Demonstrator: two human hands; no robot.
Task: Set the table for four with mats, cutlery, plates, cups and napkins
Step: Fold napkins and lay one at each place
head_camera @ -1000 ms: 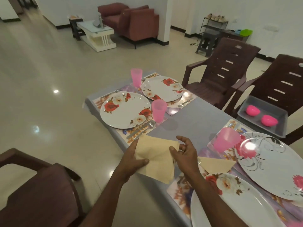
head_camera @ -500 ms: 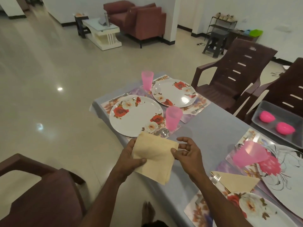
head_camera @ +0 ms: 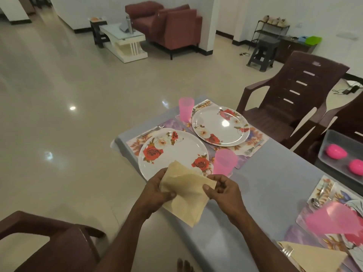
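The grey surface [head_camera: 275, 183] carried two flowered plates, the near plate [head_camera: 172, 152] and the far plate [head_camera: 220, 125], each with a pink cup beside it. Over its near edge, the left hand [head_camera: 157, 193] and right hand [head_camera: 224, 191] each had their grip clamped on the beige napkin [head_camera: 186, 195], which hung between them, just before the near plate.

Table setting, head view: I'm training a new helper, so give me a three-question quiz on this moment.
1. True or false: both hands hold the beige napkin.
2. Which lies beside the far plate? A) knife B) fork C) ladle
3. What colour are the cups, such as the one by the near plate?

Key: 1 true: left hand and right hand grip it. 2 B, the fork. 3 pink.
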